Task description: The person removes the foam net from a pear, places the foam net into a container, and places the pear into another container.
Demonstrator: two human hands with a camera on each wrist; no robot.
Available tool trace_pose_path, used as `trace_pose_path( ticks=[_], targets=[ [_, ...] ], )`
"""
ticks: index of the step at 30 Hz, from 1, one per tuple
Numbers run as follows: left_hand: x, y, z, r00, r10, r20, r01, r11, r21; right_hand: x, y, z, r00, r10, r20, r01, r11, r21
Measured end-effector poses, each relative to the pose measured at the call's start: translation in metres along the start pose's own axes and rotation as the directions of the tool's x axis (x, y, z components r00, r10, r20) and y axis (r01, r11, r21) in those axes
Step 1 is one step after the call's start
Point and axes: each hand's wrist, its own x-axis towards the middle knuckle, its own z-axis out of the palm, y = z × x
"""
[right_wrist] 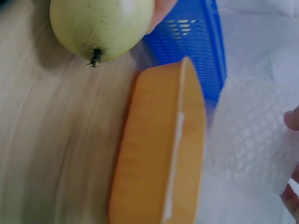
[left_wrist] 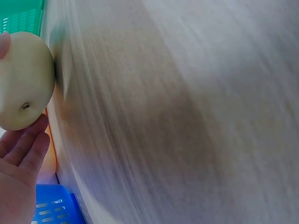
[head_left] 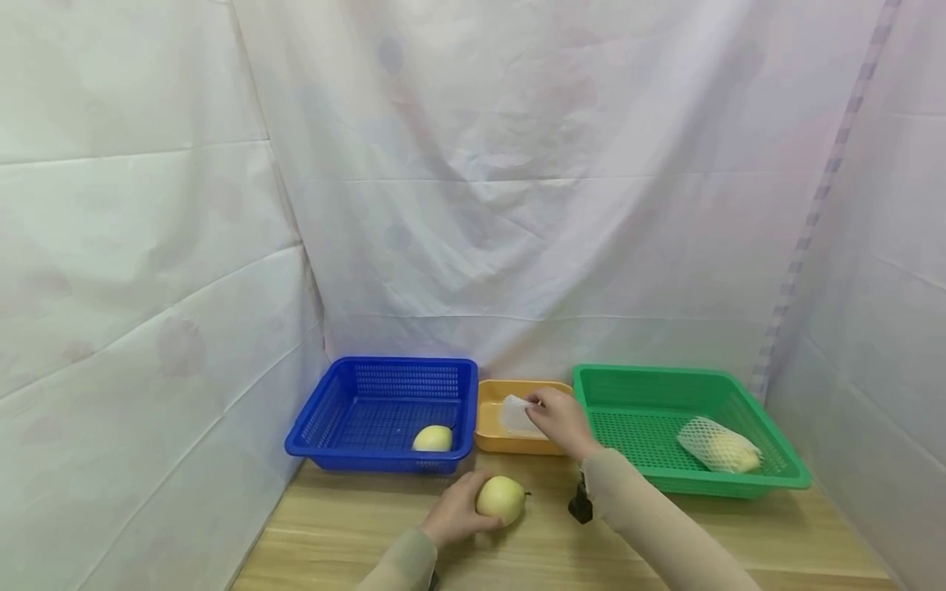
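Note:
A pale yellow pear (head_left: 500,501) is in my left hand (head_left: 460,509), just above or on the table in front of the trays. Thumb and fingers grip it from the left, and its stem points right. In the right wrist view the pear (right_wrist: 103,28) shows brown speckles round its stem. My right hand (head_left: 562,419) pinches a white foam net sleeve (right_wrist: 252,135) by its edge, above the small orange tray (head_left: 517,444). The sleeve looks flat, with no fruit inside. The head view does not show whether its lower end touches the tray.
At the left stands a blue basket (head_left: 369,461) with one bare pear (head_left: 433,438) in its front right corner. On the right, a green basket (head_left: 709,484) holds a pear in a foam net (head_left: 717,445). White cloth (head_left: 480,246) hangs behind and at both sides.

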Motion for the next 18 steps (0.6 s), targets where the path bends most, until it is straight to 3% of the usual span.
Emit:
trace_pose_path(
  ticks=[6, 12, 18],
  targets=[
    [0.001, 0.0, 0.003, 1.0, -0.002, 0.004, 0.002, 1.0, -0.008, -0.001, 0.009, 0.02, 1.0, 0.022, -0.019, -0.023, 0.998, -0.06],
    [0.002, 0.0, 0.004, 1.0, 0.001, -0.011, -0.001, 1.0, -0.014, -0.006, 0.019, 0.033, 0.999, -0.014, 0.05, 0.021, 0.991, -0.135],
    [0.003, -0.002, 0.002, 1.0, 0.005, -0.03, -0.005, 1.0, -0.007, -0.009, 0.021, 0.036, 0.993, 0.013, 0.118, -0.005, 0.998, -0.069]
  ],
)
